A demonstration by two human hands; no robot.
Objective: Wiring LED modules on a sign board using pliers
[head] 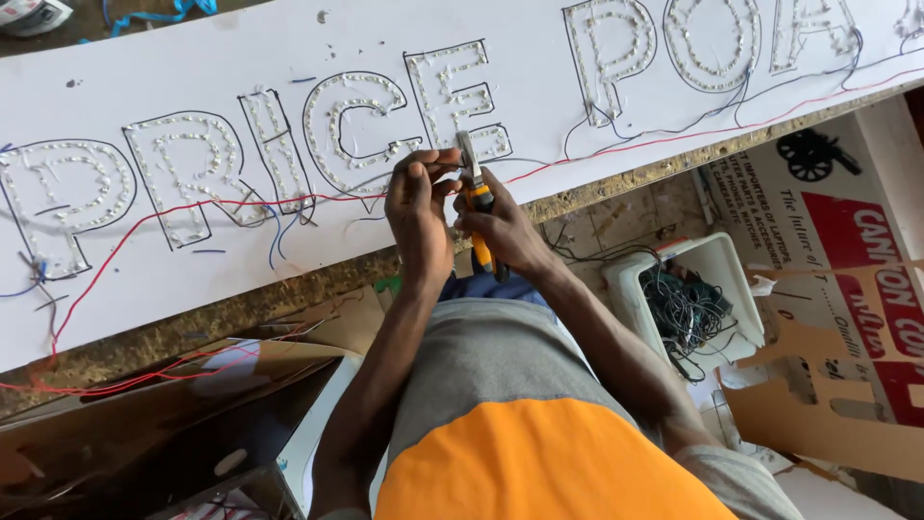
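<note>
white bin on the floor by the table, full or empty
Partly full. The white bin holds a tangle of dark wires heaped in its middle, and part of its pale inner wall still shows above them.

Long white sign panel [577, 106] lies across the table, outlined letters filled with small bulbs. Red-and-white printed poster [847, 241] lower right, on the floor. Brown cardboard box [144, 424] lower left.

Person seen from above, sleeveless top [510, 404] grey across the upper part, bright orange panel below the grey, bare arms, blue garment just beyond the grey, perhaps trousers, left hand [416, 197] and right hand [500, 226] ungloved
</note>
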